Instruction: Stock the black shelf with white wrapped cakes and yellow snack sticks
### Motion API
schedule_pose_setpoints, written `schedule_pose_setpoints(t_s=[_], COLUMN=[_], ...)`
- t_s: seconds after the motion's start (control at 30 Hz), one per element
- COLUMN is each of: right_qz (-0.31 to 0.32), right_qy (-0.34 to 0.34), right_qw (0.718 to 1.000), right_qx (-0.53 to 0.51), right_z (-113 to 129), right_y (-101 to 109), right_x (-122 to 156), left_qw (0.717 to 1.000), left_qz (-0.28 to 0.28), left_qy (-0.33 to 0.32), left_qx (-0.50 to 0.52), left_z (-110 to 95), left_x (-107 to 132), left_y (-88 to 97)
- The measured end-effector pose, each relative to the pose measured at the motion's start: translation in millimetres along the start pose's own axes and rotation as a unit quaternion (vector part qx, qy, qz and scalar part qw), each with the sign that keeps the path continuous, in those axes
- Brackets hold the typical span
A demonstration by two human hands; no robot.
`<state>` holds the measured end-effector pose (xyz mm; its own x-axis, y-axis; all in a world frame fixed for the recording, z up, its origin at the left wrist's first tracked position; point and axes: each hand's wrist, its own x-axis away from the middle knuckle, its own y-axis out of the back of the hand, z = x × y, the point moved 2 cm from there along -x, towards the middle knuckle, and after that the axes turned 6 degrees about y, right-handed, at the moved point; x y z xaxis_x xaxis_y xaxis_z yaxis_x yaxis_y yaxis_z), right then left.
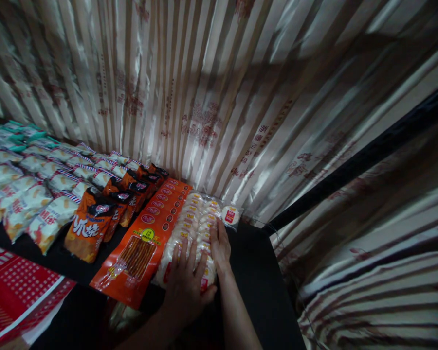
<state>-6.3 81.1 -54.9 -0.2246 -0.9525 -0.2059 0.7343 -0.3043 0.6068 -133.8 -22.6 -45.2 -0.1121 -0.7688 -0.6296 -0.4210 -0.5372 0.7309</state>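
Two rows of small clear-wrapped white round snacks [186,221] with red and yellow labels stand packed together on a black table. My left hand [185,274] lies over the near end of the rows, fingers spread on the wrappers. Along the right side of the rows, my right hand [221,247] rests with its fingers stretched out, touching the packets. One more round white packet [230,215] with a red label lies flat just beyond my right fingertips. An orange snack bag [138,253] picturing brown sticks lies against the left side of the rows.
Orange-and-black snack bags [89,228] stand left of the flat bag, followed by several rows of white bags [54,218] and green-edged packets [14,131]. A red basket [7,287] is at lower left. A striped curtain [204,97] hangs behind; a black pole [350,170] slants at right.
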Motion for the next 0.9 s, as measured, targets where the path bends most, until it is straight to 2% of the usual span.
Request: schedule_pose_setpoints(t_s=[0.67,0.9], right_qz=[0.006,0.002], right_qy=[-0.009,-0.008], right_qw=[1.000,1.000], right_qx=[-0.006,-0.010], right_z=[9.2,5.3], right_y=[-6.4,-8.8], right_x=[0.1,-0.7], left_qw=[1.000,1.000], left_qz=[0.019,0.001], left_qy=[0.001,-0.007], left_qx=[0.001,-0.003], left_z=[8.3,8.5], left_x=[-3.6,-2.1], left_y=[5.8,4.3])
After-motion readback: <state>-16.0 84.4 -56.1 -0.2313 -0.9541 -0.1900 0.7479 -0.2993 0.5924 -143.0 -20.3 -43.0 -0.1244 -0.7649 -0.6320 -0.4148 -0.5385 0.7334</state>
